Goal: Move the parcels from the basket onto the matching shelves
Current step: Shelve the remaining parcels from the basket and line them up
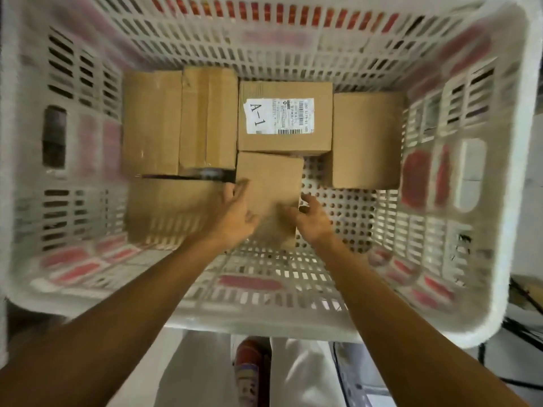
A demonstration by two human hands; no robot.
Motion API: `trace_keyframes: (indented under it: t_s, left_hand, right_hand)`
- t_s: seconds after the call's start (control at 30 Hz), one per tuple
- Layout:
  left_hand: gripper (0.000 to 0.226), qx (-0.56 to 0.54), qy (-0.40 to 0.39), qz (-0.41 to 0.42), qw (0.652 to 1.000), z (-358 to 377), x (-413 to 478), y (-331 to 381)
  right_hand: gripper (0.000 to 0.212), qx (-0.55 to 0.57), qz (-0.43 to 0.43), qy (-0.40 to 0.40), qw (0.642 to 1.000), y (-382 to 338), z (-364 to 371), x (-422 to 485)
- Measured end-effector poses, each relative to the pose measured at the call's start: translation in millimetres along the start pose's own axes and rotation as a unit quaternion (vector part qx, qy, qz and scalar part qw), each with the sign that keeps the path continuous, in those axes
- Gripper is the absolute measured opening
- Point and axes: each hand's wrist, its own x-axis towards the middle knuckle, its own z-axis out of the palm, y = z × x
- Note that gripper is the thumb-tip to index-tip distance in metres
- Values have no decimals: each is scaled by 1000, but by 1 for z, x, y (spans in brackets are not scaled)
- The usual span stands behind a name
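**A:** Where is the parcel, and how does it lie?

**B:** Mid-frame in the basket [88,148]. A flat box [170,207] is lower left, then the parcel [270,180] just right of it, with its top edge against the A-1 box [285,118]. Its long axis runs up and down the frame, a little tilted, straight out from both hands.

**A:** Which hand is nearer?

**B:** Neither, since each flanks one side. The left hand [235,210] rests on the left edge with its fingers spread and fairly straight, gripping nothing. The right hand [311,218] sits at the lower right edge with its fingers curled and its thumb toward the top face. Blur hides whether it is really pinching.

**A:** And the lift?

**B:** I'd say the hands need to squeeze inward, then draw the parcel straight up, since there's bare basket floor to its right.
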Motion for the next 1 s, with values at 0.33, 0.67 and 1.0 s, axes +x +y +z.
trace_keyframes:
  t_s: [0.33,0.67,1.0]
  left_hand:
    - [57,-163,-23,-118,979,-15,12,12]
    - [55,-242,-6,-82,967,6,16,-7]
    - [88,-243,-68,-134,958,13,36,-20]
  right_hand:
    - [37,105,68,14,992,13,-1,1]
    - [62,14,46,74,996,26,-6,19]
    - [74,138,45,26,989,28,-6,23]
